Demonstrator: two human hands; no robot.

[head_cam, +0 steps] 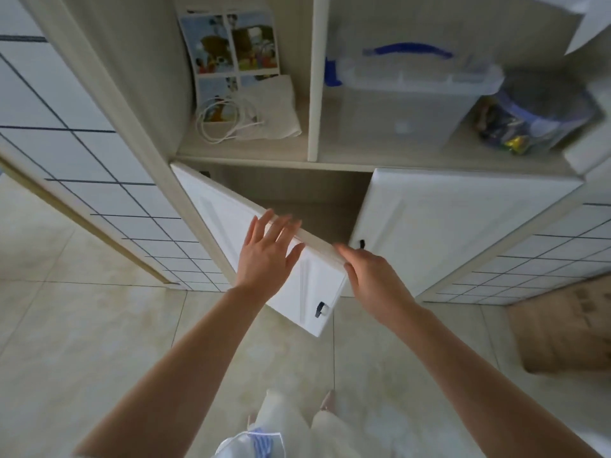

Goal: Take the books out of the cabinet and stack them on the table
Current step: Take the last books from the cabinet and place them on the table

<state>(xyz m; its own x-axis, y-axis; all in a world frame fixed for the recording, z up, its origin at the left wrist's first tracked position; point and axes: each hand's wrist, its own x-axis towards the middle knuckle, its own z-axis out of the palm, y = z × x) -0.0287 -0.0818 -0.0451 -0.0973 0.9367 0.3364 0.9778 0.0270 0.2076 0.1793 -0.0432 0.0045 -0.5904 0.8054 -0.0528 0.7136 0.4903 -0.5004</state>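
The left hand (266,256) lies flat with straight fingers on the half-open door (231,233); the right hand (372,276) pinches its top edge. No books show inside yet. Books are probably stiff and heavy, best gripped by the spines.

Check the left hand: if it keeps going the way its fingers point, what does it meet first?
The left hand lies on the open left door, fingers over its top edge. Straight on is the dark lower cabinet opening; nothing visible inside, depth unclear.
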